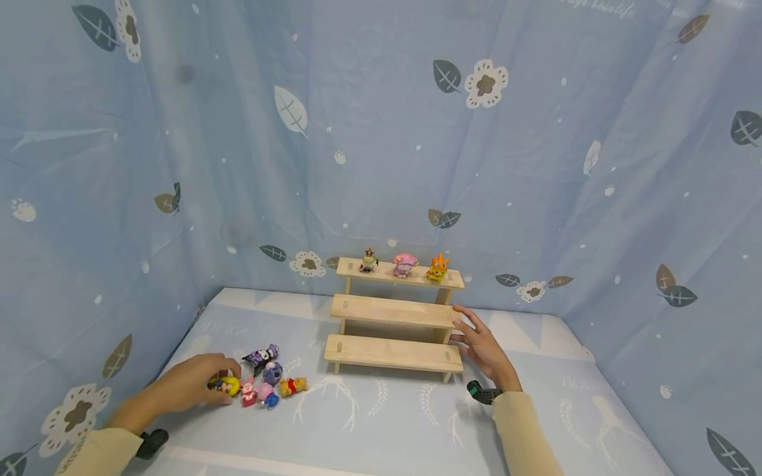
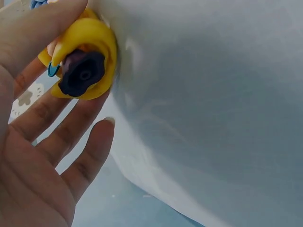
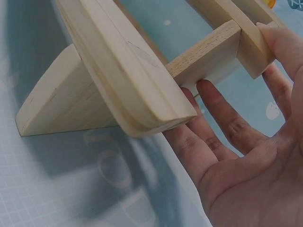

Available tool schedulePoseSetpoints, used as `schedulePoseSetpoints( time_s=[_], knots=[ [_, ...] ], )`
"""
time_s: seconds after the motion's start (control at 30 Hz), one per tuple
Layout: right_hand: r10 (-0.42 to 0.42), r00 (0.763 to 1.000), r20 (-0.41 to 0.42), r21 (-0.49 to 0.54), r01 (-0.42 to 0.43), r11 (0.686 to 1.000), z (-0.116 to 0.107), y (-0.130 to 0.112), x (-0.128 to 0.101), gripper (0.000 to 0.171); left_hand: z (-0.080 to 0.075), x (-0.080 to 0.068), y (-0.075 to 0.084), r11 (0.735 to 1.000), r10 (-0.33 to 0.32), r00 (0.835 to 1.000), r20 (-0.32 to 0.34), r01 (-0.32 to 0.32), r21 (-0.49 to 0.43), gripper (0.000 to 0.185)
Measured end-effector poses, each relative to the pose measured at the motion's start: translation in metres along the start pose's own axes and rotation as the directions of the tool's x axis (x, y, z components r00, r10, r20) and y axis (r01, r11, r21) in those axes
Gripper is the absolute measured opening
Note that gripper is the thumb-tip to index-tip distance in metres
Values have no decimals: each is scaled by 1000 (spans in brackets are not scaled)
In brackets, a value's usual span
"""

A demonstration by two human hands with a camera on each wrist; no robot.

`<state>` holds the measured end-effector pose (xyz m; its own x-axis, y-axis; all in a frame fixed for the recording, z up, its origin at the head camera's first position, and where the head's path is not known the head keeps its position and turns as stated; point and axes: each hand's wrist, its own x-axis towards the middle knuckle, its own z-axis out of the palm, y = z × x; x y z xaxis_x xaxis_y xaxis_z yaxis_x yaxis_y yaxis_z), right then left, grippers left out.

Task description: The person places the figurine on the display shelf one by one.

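Observation:
On the left of the table my left hand [image 1: 193, 383] pinches a small figurine with yellow hair [image 1: 231, 384] between thumb and fingers. In the left wrist view the figurine's yellow hair [image 2: 94, 35] curls round a dark, flower-shaped part; its face is hidden. My right hand [image 1: 487, 352] grips the right end of the middle step of a three-tier wooden display stand [image 1: 393, 352]. Up close, the right thumb lies on the board's end [image 3: 255, 49], and fingers touch the side support [image 3: 213, 54] beneath.
Beside the left hand lie several figurines: a purple-and-black one [image 1: 259, 357], a blue-grey one [image 1: 272, 373], a yellow bear in red [image 1: 293, 387] and pink ones [image 1: 248, 395]. Three more, including an orange-spiked one [image 1: 438, 268], stand on the top step. Patterned curtains [image 1: 381, 132] surround the table.

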<state>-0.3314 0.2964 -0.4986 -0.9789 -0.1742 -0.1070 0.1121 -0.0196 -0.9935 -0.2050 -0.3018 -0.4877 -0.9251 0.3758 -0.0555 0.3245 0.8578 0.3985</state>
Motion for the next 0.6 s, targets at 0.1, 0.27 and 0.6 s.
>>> schedulePoseSetpoints(
  time_s=[0.1,0.27,0.6],
  knots=[
    [0,1000,0,-1,0,1000,-1,1,1,57,0,1,0,999,-27,1000,9,28,-41,36],
    [-5,1000,6,-9,5,1000,-1,2,0,59,-1,-1,-3,993,2,1000,-21,-5,-119,36],
    [0,1000,-4,6,0,1000,0,1,0,57,-6,5,0,978,56,960,-274,-108,-179,36]
  ],
)
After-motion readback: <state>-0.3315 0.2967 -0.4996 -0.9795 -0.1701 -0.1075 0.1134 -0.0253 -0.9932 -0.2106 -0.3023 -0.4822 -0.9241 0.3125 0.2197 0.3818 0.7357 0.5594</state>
